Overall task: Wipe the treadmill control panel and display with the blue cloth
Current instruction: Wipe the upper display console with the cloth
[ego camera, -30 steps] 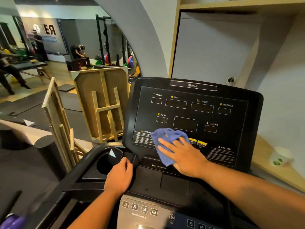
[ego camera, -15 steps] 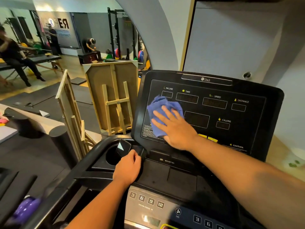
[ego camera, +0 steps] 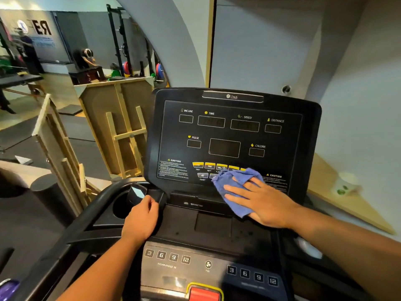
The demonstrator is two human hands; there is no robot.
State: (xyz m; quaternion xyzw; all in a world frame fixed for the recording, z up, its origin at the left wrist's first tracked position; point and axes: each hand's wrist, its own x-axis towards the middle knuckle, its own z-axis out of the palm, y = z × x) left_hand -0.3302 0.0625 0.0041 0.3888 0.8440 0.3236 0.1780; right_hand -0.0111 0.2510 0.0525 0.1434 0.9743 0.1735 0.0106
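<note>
The black treadmill display panel (ego camera: 230,135) stands upright in front of me, with dark readout windows and a row of yellow buttons. My right hand (ego camera: 262,202) lies flat on the crumpled blue cloth (ego camera: 231,183), pressing it against the panel's lower right, over some buttons and beside a caution label. The cloth's lower edge hangs over the ledge below the panel. My left hand (ego camera: 141,219) grips the black console edge at the panel's lower left corner. Below lies the lower control panel (ego camera: 173,257) with numbered keys.
A round cup holder (ego camera: 121,206) sits left of my left hand. A red stop button (ego camera: 204,294) is at the bottom edge. Wooden frames (ego camera: 121,131) lean left of the treadmill. A wooden ledge with a paper cup (ego camera: 345,184) runs along the right wall. People are far off at left.
My right hand has slid the blue cloth from the panel's left side, near the pulse window, down and right to the button row. My left hand has kept its grip.
</note>
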